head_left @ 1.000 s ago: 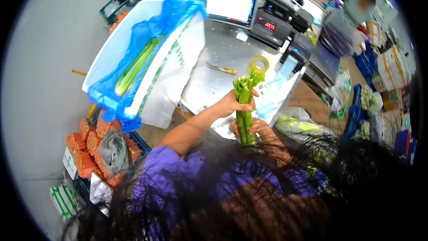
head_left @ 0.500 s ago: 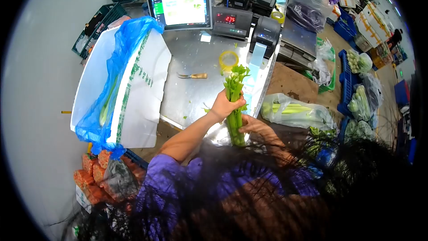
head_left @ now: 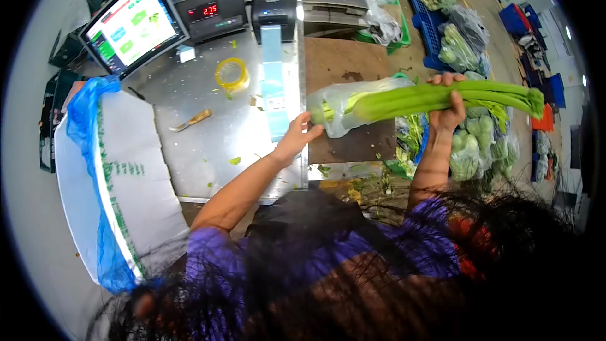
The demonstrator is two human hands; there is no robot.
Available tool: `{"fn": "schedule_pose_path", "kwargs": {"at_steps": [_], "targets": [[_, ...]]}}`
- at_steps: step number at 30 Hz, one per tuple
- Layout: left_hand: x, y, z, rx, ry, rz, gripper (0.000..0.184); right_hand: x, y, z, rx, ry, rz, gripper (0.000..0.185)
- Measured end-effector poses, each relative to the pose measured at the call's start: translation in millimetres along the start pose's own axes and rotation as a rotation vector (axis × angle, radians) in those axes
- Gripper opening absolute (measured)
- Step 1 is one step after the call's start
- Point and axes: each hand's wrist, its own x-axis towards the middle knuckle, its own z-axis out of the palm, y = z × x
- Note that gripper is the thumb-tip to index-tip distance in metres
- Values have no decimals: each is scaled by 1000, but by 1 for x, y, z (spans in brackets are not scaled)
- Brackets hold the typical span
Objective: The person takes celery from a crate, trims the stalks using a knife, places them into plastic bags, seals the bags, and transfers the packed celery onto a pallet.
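Note:
My right hand [head_left: 449,104] is wrapped round a bunch of green celery [head_left: 410,100], which lies level with its root end [head_left: 535,102] pointing right. The celery's left part overlaps a clear plastic bag [head_left: 344,123] with pale green stalks in it, above a brown board [head_left: 334,57]. At the bag's left end, my left hand [head_left: 298,137] grips its edge between thumb and fingers. A curved knife with a wooden handle [head_left: 201,115] and a roll of yellow tape [head_left: 231,74] lie on the metal table [head_left: 208,158].
A screen [head_left: 134,25], a scale display [head_left: 211,11] and a label printer [head_left: 274,9] stand at the back. To the left is a white foam box [head_left: 136,177] with a blue liner [head_left: 95,132]. Bagged vegetables [head_left: 457,47] and a blue crate [head_left: 424,25] sit at the right.
The view has swung right. My right hand now holds celery out to the right over the bagged stalks. My left hand has moved from the upright celery bunch to the bag's edge.

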Motion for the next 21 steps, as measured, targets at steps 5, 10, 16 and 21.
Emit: {"fn": "schedule_pose_path", "kwargs": {"at_steps": [5, 10, 16, 21], "targets": [[61, -1, 84, 355, 297, -66, 64, -7, 28, -44, -409, -10, -71, 30], [104, -29, 56, -574, 160, 104, 16, -27, 172, -119, -1040, -737, 75, 30], [58, -40, 62, -602, 29, -30, 37, -56, 242, -215, -1842, -1203, 572, 54], [48, -34, 54, -618, -130, 14, 41, -59, 197, -273, -2131, -750, 676, 67]]}}
